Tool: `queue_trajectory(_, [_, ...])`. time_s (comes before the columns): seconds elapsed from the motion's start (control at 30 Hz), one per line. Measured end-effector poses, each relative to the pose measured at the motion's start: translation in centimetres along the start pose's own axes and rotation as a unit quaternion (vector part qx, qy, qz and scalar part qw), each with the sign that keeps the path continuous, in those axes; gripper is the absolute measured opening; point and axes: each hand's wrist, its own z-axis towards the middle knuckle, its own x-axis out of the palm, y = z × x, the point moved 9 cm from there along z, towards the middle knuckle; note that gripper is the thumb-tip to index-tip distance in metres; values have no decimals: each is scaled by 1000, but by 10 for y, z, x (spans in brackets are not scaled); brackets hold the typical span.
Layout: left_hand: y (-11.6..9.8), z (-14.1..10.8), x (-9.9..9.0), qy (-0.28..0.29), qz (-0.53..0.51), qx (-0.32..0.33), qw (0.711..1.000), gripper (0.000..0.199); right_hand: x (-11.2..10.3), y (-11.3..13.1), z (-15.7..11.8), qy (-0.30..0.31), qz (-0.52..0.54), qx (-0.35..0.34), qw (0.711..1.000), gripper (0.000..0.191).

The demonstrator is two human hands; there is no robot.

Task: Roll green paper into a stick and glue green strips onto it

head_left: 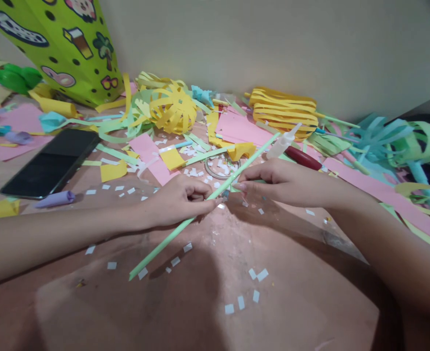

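Observation:
A long, thin light green paper stick (pixel 167 240) runs slantwise from the lower left to the upper right. My left hand (pixel 180 199) is closed on it near the middle, thumb and fingers pinching it. Just right of that, my right hand (pixel 273 184) pinches a small piece of green paper (pixel 253 182) against or beside the stick; its exact contact is hard to make out. Behind the fingers lies a round metal ring (pixel 209 171) among small white paper bits (pixel 193 172). A glue bottle with a clear nozzle (pixel 283 142) is behind my right hand.
A black phone (pixel 52 163) lies at the left beside a purple paper roll (pixel 56 199). Behind stand a green patterned bag (pixel 65 53) and yellow fringed paper (pixel 284 109). Pink strips (pixel 394 200) and blue paper loops (pixel 378 139) lie right. White bits dot the tabletop (pixel 291 302).

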Motion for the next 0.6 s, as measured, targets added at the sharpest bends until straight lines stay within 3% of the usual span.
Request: queue_trajectory(0.6, [0,1,1,3,-8,-14,1000,40,1,6,0,2,-38,-23,999,31])
